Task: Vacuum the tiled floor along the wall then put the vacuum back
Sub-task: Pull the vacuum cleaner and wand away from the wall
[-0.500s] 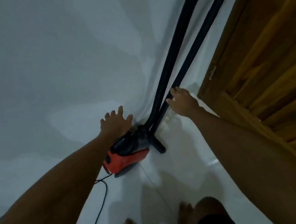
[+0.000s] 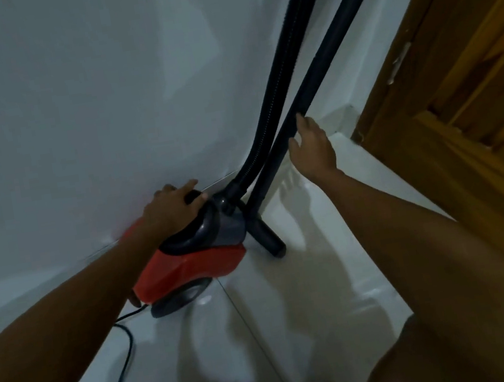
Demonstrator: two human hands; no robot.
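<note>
Down low, left hand (image 2: 170, 211) on vacuum (image 2: 195, 261)

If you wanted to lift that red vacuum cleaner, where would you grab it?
By the black handle arching over the top of the red vacuum, reaching down from above. It is a raised loop with room underneath for fingers, and the left hand lies there already. The wall blocks the far side.

Our left hand (image 2: 171, 210) has dropped from hovering, fingers spread, above the vacuum (image 2: 195, 258) onto its dark top handle; our right hand (image 2: 313, 149) has slid higher along the black tube (image 2: 335, 57), toward the upper right of the frame.
</note>
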